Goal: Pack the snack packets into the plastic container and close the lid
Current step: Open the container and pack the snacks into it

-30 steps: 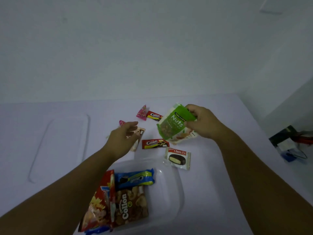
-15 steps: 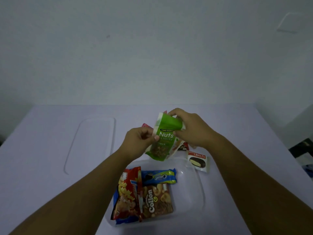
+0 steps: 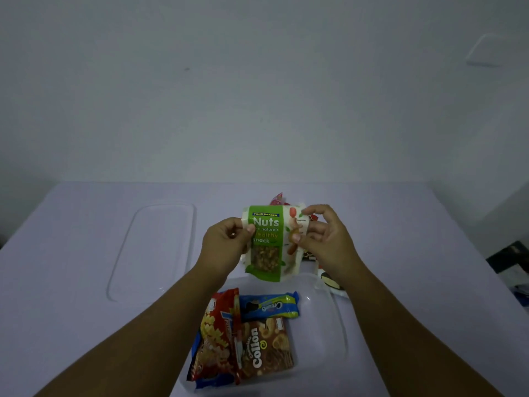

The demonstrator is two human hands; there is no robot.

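I hold a green and white nuts packet (image 3: 267, 245) upright above the far rim of the clear plastic container (image 3: 323, 319). My left hand (image 3: 226, 247) pinches its left edge and my right hand (image 3: 326, 242) pinches its right edge. Inside the container lie a red snack packet (image 3: 214, 336), a brown Collon packet (image 3: 264, 348) and a blue cookie packet (image 3: 269, 306). The clear lid (image 3: 154, 250) lies flat on the table to the left. A choco pie packet (image 3: 329, 282) and small red packets (image 3: 277, 199) sit partly hidden behind my hands.
The white table (image 3: 71, 282) ends at a pale wall behind. Dark objects (image 3: 509, 259) sit off the table's right edge.
My right hand carried the nuts packet left and nearer to me. My left hand came up and took hold of its left edge. The packet turned upright, face toward me.
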